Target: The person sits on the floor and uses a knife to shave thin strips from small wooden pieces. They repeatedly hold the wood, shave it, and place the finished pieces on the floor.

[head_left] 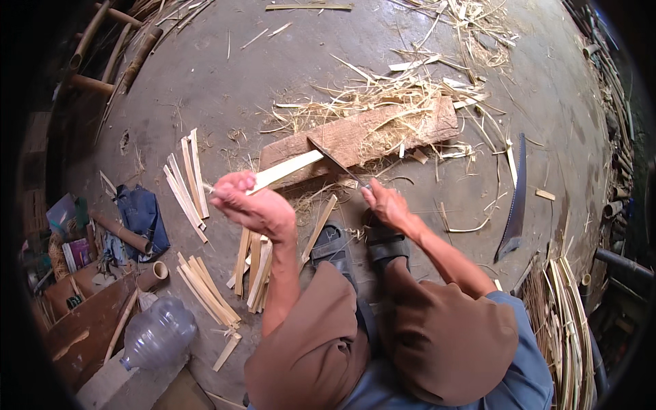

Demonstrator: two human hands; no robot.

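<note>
Bamboo strip slants over the near left part of the worn wooden plank, its far tip meeting the blade of our knife. Our left hand pinches the strip's near end, palm turned up; our right hand is clenched around the knife handle, blade pointing up and left across the wood. Which way the edge faces, we cannot tell.

Thin curled shavings lie on and beyond the plank, so we read this as paring the strip. For a clean cut, we would keep the strip pressed flat on the wood, hold the blade at a low, constant angle and take thin, even passes. Left fingers sit well back from the steel; we should keep them there and out of the stroke's line. Grain may split if we bite deep. Our sandals stand just behind the plank, so a slip toward us would be risky.
</note>
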